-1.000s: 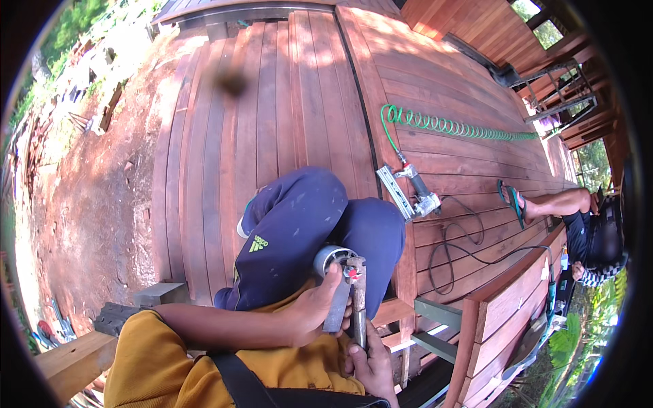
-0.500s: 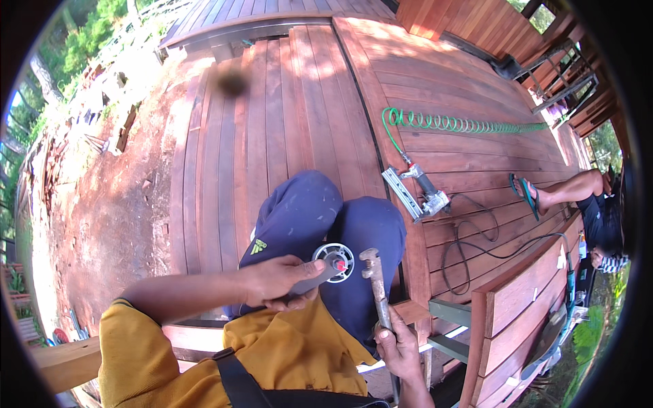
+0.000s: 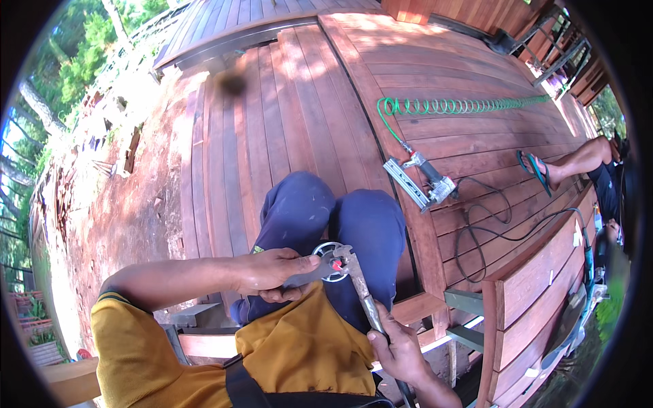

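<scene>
My left hand (image 3: pixel 275 270) is closed round a dark grey piece (image 3: pixel 307 268), its thumb along the top. Beyond it shows a round silver rim (image 3: pixel 332 246) with a red spot inside, over my lap. My right hand (image 3: pixel 401 345) grips the lower handle of a worn metal wrench (image 3: pixel 366 298) with a notched head. The wrench's head overlaps the right side of the silver rim; whether its jaw grips anything I cannot tell. Both pieces are held above my knees, in dark blue trousers (image 3: pixel 371 217).
A nail gun (image 3: pixel 425 180) lies on the reddish deck (image 3: pixel 299 122), joined to a coiled green air hose (image 3: pixel 469 106). A black cord (image 3: pixel 479 248) loops beside a slatted wooden panel (image 3: pixel 537 299). At right is another person's leg (image 3: pixel 578 160) in a flip-flop. Bare soil (image 3: pixel 146 217) borders the deck at left.
My right hand has tilted the wrench to the left, bringing its head from beside the silver rim to overlapping it. My left hand keeps its hold. The view has shifted slightly.
</scene>
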Available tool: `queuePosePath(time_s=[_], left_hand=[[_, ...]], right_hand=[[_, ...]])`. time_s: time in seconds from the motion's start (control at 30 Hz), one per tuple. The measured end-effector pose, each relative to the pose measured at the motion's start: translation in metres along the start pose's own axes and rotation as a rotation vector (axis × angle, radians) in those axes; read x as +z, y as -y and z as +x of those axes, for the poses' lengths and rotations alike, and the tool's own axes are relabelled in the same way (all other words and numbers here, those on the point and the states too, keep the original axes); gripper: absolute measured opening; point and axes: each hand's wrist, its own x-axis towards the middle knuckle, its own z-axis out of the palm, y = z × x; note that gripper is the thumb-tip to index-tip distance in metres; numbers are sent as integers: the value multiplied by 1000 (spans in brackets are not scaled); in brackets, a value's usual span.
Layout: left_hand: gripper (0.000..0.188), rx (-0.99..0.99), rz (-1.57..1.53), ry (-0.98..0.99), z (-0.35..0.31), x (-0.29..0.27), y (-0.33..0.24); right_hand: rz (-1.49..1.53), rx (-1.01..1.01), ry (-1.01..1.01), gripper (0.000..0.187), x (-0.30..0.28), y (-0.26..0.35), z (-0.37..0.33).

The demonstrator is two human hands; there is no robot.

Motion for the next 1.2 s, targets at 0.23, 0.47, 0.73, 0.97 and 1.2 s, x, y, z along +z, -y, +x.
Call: queuePosePath(time_s=[0.23, 0.47, 0.73, 0.97, 1.2], left_hand=[[67, -4, -77, 38, 4, 2, 5], [63, 50, -181, 71, 8, 14, 14], [65, 39, -177, 175, 10, 8, 17], [73, -30, -75, 260, 11, -7, 5], [75, -31, -297, 362, 22, 10, 16]], right_hand=[[179, 9, 63, 58, 1, 4, -3], [292, -32, 5, 57, 24, -2, -13], [378, 21, 57, 63, 15, -5, -11], [342, 14, 101, 64, 9, 1, -13], [513, 115, 73, 63, 11, -7, -11]])
